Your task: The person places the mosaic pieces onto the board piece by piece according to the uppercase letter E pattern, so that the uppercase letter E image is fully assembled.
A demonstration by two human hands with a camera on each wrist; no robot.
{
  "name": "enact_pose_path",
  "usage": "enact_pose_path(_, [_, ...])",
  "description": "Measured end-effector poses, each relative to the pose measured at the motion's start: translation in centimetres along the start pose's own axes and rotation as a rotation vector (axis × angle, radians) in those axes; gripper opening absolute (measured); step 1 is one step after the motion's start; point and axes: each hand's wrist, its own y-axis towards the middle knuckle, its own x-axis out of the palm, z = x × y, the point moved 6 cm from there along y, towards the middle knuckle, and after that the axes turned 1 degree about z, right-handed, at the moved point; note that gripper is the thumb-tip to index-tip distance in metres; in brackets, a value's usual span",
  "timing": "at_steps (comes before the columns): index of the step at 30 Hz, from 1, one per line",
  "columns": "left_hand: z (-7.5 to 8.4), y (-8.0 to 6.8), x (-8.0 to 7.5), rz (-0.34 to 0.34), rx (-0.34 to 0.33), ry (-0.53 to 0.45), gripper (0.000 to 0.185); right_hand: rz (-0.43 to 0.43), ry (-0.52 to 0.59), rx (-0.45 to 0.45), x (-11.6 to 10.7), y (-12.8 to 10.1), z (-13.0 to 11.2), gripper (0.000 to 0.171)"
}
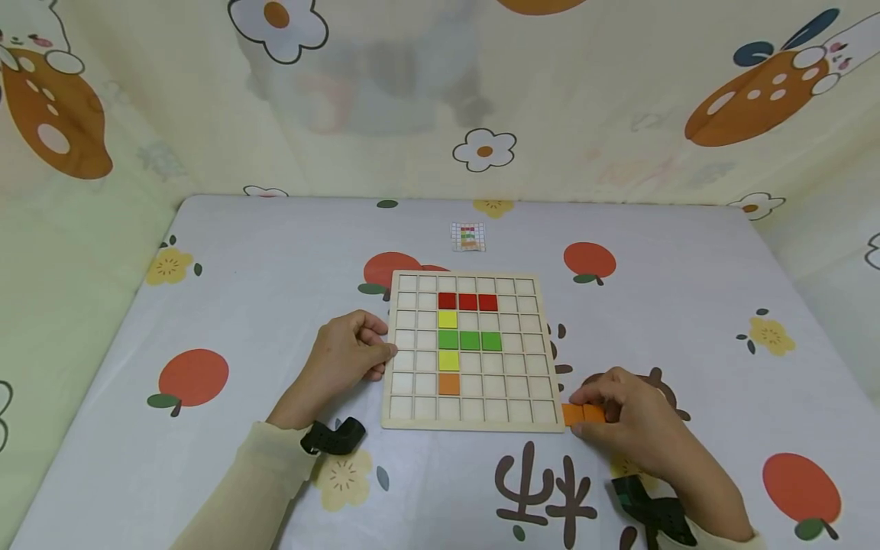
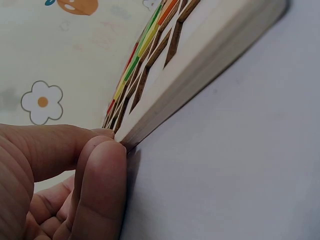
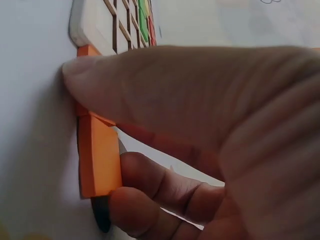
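Note:
A wooden grid board (image 1: pixel 474 425) lies on the table. Set in it are a row of red tiles (image 1: pixel 468 303), a yellow tile (image 1: pixel 448 320), a row of green tiles (image 1: pixel 470 341), a second yellow tile (image 1: pixel 449 360) and an orange tile (image 1: pixel 449 384). At the board's left edge my left hand (image 1: pixel 349 348) holds the rim between thumb and finger. Beside the lower right corner, my right hand (image 1: pixel 635 420) pinches a loose orange tile (image 1: pixel 572 415) that meets the board's edge. Another orange tile (image 3: pixel 102 160) adjoins it, below the thumb in the right wrist view.
Beyond the board lies a small card (image 1: pixel 468 237) printed with a coloured grid. The tablecloth (image 1: pixel 275 260) carries fruit and flower prints. A patterned cloth (image 1: pixel 584 99) hangs behind the table, and a black band (image 1: pixel 333 437) is on the left wrist.

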Motion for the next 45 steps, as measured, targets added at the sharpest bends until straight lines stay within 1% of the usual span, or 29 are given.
enact_pose_path(8, [0.1,-0.1,0.0,-0.002,0.003,-0.004,0.025,0.007,0.013,0.007,0.0,0.1,0.4,0.031])
enact_pose_path(11, [0.1,-0.1,0.0,-0.001,0.003,-0.002,0.025,0.013,0.046,0.016,-0.1,0.1,0.4,0.031])
enact_pose_path(17, [0.1,-0.1,-0.1,0.000,0.006,-0.001,0.025,0.033,0.103,0.031,-0.1,0.2,0.4,0.026])
enact_pose_path(22, [0.0,-0.1,0.0,-0.001,0.006,0.002,0.025,0.048,0.146,0.025,-0.1,0.2,0.3,0.023])
enact_pose_path(29, [-0.1,0.0,0.0,-0.001,-0.004,0.006,0.025,0.062,0.219,0.027,-0.1,0.2,0.1,0.013])
enact_pose_path(33, [-0.1,0.0,0.0,0.000,-0.001,0.005,0.025,0.066,0.246,0.012,0.1,0.3,-0.3,0.012])
enact_pose_path(36, [-0.1,0.0,0.0,0.002,0.000,0.006,0.025,0.052,0.257,0.020,0.3,0.3,-0.5,0.013])
enact_pose_path(39, [-0.2,0.0,0.0,0.005,0.001,0.005,0.025,0.054,0.250,0.016,0.5,0.4,-0.6,0.018])
enact_pose_path(45, [-0.1,0.0,0.1,0.007,0.004,0.005,0.025,0.074,0.175,-0.036,0.4,0.4,-0.8,0.034])
